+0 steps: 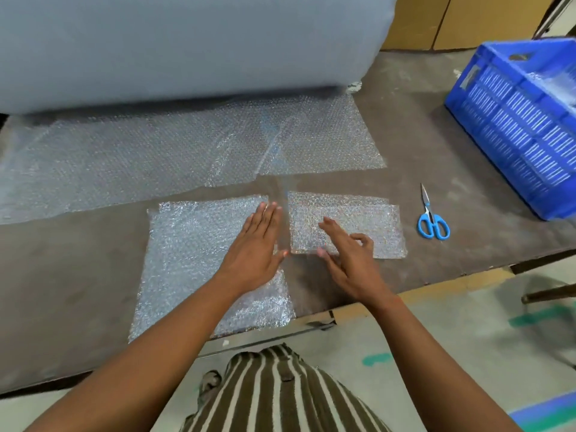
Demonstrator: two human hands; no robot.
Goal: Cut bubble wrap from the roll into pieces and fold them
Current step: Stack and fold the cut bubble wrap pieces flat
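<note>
A huge grey-blue bubble wrap roll [187,45] fills the back left of the table, and its unrolled sheet [156,157] lies flat in front of it. A large cut piece [190,244] lies near the table's front edge; my left hand [254,247] rests flat on its right side, fingers straight. To its right lies a smaller folded piece [349,216]. My right hand [349,254] is over that piece's near left corner with fingers spread and loosely bent; whether it touches the wrap I cannot tell. Blue-handled scissors [431,218] lie shut on the table to the right.
A blue plastic crate [511,126] stands at the right end of the dark table [62,291], with some bubble wrap inside. Cardboard boxes [436,23] stand behind it. The table's front edge runs diagonally just before my striped shirt.
</note>
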